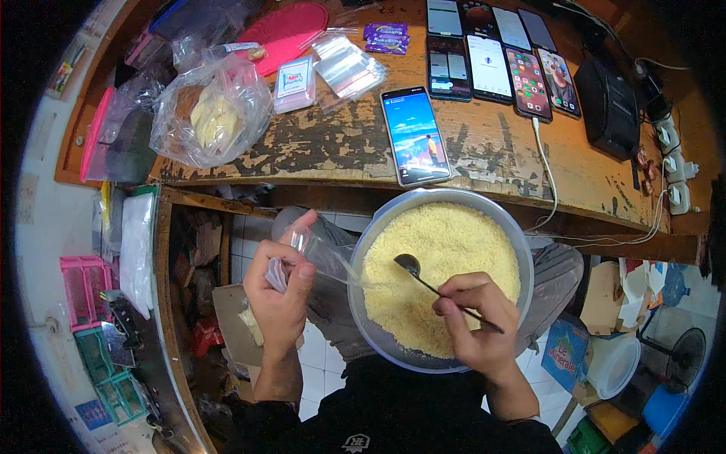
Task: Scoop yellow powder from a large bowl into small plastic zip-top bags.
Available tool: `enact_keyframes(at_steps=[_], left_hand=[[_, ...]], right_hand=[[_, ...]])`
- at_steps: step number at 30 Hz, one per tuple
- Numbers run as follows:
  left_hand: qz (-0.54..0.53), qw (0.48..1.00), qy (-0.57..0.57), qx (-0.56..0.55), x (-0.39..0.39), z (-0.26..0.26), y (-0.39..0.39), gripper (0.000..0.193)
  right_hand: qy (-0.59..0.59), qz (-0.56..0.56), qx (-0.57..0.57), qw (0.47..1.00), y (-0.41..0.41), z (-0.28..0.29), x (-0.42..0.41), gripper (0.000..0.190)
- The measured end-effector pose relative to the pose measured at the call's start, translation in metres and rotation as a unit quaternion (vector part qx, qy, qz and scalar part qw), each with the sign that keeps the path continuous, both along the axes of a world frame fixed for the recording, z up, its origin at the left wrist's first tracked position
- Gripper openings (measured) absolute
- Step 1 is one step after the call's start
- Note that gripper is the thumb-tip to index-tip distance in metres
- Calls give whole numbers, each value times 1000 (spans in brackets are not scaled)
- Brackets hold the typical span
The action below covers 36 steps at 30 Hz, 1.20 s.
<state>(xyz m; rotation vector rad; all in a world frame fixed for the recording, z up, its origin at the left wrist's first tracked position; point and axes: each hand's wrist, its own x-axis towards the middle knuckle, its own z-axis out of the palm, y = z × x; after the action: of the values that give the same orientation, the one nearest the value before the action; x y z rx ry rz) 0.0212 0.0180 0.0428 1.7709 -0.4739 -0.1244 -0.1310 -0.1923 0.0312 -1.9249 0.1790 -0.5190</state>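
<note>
A round plastic tub [358,309] of pale yellow granules [437,249] rests on my lap, its far rim close to the desk edge. Between thumb and fingers, my right hand [482,323] grips a small black spoon [408,264] over the granules. The spoon's bowl looks dark, with no granules plainly in it. My left hand [283,284] holds a clear plastic bag [326,255], whose end reaches over the tub's left rim. Some folded clear plastic [277,275] is also tucked in that hand.
On the worn wooden desk [317,142] lie a lit phone [417,136], several more phones [490,68], zip bags [349,65], purple sachets [387,38] and a bag with yellow contents [212,119]. A white charging cable [545,164] hangs over the edge. A fan [685,352] stands at right.
</note>
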Motion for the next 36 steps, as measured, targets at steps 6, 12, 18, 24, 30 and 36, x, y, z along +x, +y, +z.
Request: enact_keyframes(at_steps=[6, 12, 18, 24, 30, 36], left_hand=[[35, 998, 36, -48, -3, -8, 0, 29], [9, 997, 49, -52, -4, -14, 2, 25], [-30, 997, 38, -65, -8, -18, -3, 30], [-47, 982, 93, -158, -23, 0, -13, 56], [-121, 981, 94, -121, -28, -12, -19, 82], [-169, 985, -26, 18, -27, -13, -34, 77]], right_hand=[[32, 155, -78, 984, 32, -15, -3, 25], [4, 223, -61, 973, 51, -31, -30, 23], [92, -17, 318, 944, 50, -44, -30, 12], [64, -102, 467, 876, 3, -32, -21, 10], [-3, -181, 589, 788, -20, -32, -24, 9], [-47, -213, 548, 807, -27, -30, -24, 8]])
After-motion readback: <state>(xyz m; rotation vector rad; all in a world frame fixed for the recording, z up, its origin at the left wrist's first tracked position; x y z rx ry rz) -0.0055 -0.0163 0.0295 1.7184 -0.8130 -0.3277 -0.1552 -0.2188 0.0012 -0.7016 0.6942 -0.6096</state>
